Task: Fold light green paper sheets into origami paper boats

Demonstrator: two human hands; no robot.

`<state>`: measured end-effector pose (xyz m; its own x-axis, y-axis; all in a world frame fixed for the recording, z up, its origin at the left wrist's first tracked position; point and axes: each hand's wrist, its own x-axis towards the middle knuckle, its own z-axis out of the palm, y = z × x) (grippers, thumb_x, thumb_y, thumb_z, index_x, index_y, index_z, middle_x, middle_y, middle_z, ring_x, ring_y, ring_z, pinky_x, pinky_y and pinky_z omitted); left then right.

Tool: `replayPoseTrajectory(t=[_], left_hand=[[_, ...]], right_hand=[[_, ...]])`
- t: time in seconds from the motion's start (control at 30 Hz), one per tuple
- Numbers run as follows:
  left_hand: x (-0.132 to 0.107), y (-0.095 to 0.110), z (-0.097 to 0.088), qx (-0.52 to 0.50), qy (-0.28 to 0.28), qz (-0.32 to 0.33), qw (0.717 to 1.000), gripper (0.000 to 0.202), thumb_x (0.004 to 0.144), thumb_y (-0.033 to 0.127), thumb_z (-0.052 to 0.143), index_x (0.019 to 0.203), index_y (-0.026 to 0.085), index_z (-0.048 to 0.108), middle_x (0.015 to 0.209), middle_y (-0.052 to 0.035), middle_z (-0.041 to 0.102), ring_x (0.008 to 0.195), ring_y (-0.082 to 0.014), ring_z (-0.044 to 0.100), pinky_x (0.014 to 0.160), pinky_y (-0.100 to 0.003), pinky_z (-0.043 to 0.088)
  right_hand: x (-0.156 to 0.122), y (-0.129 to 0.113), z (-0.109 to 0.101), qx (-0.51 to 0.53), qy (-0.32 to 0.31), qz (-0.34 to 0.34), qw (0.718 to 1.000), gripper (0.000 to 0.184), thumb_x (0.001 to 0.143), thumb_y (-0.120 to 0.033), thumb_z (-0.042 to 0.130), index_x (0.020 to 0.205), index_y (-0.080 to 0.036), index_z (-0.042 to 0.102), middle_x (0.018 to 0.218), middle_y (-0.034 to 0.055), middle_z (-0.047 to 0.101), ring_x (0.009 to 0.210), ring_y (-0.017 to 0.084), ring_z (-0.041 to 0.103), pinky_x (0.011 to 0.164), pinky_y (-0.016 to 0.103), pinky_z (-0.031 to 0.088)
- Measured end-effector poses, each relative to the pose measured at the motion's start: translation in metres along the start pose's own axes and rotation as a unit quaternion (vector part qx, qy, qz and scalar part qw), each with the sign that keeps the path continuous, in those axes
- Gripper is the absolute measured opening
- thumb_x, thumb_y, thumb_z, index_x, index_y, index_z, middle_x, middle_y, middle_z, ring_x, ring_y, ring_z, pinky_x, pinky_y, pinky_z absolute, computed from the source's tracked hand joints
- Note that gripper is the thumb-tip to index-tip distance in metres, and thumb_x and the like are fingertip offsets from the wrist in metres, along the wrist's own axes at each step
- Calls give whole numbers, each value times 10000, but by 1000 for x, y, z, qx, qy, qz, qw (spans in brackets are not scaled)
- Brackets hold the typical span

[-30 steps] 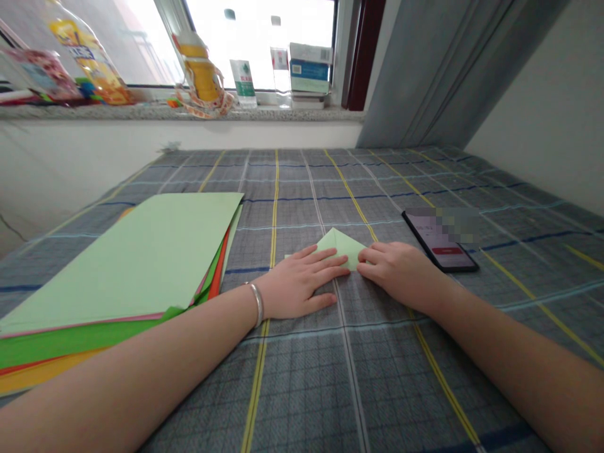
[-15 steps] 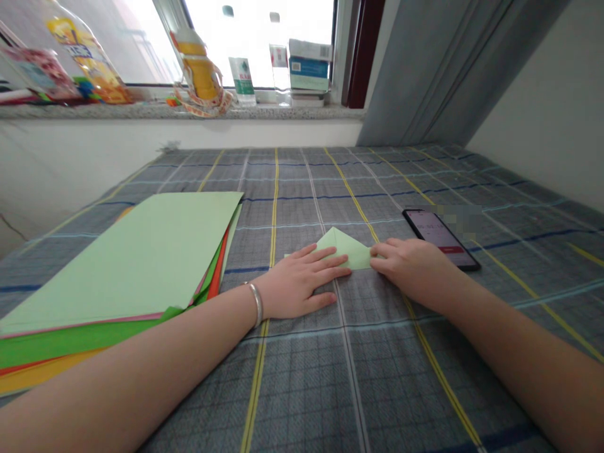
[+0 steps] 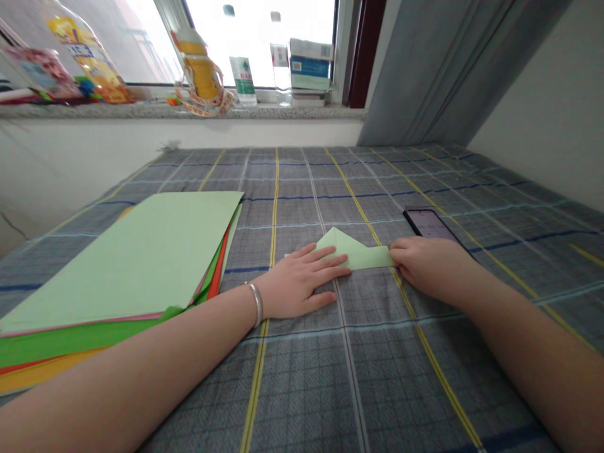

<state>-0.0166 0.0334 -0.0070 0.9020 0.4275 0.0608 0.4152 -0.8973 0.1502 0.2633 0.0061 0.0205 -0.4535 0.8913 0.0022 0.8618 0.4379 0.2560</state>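
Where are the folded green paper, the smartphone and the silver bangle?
folded green paper [image 3: 355,254], head view, on its exposed middle
smartphone [image 3: 425,222], head view, on its lit screen
silver bangle [image 3: 257,304], head view, on its outer curve

left hand [image 3: 295,281], right hand [image 3: 431,265], folded green paper [image 3: 352,253]

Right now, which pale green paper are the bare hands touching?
The small folded paper: left hand on it, right hand at its end. The large flat sheet atop the stack lies apart.
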Motion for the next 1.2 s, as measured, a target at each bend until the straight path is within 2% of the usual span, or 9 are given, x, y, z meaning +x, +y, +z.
replayPoseTrajectory(t=[0.13,0.23,0.3,0.43,0.57,0.77,0.93,1.07,1.2], left_hand=[[0,0,0,-1,5,3,1000,489,963,451,358,1419,276,344,1529,-6,284,1428,-234,195,1165,-457,127],[-1,0,1,-3,7,3,1000,487,962,448,365,1416,273,350,1526,-8,291,1425,-239,201,1164,-460,131],[0,0,1,-3,8,3,1000,487,961,445,369,1416,272,350,1526,-7,293,1425,-237,201,1165,-461,133],[0,0,0,1,3,2,1000,488,964,447,361,1418,271,345,1527,-4,288,1428,-230,195,1166,-462,127],[0,-1,0,-3,2,-1,1000,491,962,450,368,1418,270,339,1528,-1,286,1427,-224,198,1168,-460,136],[1,-3,1,-3,28,-21,999,399,970,369,375,1359,289,422,1494,12,359,1397,-211,273,1151,-452,205],[1,-1,2,12,31,-12,999,398,966,336,375,1355,270,425,1487,-4,369,1391,-227,282,1146,-475,210],[0,0,3,17,27,-28,999,387,957,380,391,1308,233,465,1498,-20,353,1405,-244,251,1148,-481,203],[-3,1,2,36,28,-25,999,412,954,407,399,1316,218,449,1499,-20,350,1416,-256,224,1158,-508,144]], right_hand=[[5,11,4,106,-2,79,991,94,785,-216,500,741,-222,583,774,26,657,683,183,577,554,291,322],[11,14,12,216,21,167,962,117,812,-240,466,805,-226,582,713,13,648,630,171,560,566,285,352],[15,12,19,293,44,169,940,142,837,-290,466,856,-214,584,739,18,644,662,171,573,593,283,386],[22,4,33,367,105,149,912,233,800,-320,549,986,-185,591,742,13,599,651,163,550,620,291,422],[27,3,41,393,137,133,900,207,795,-274,558,975,-190,617,747,10,579,672,160,539,643,292,429],[31,5,44,312,127,82,938,141,820,-217,537,886,-181,656,791,37,604,678,167,546,647,307,434],[28,-7,33,199,198,11,960,179,833,-135,512,901,-188,669,958,76,647,926,230,568,856,388,430],[27,-22,23,217,178,-114,953,115,867,-232,561,913,-203,662,1021,67,666,996,220,570,898,383,428],[28,-28,22,248,155,-133,947,102,877,-207,555,853,-187,652,1016,79,670,972,201,591,861,349,456]])
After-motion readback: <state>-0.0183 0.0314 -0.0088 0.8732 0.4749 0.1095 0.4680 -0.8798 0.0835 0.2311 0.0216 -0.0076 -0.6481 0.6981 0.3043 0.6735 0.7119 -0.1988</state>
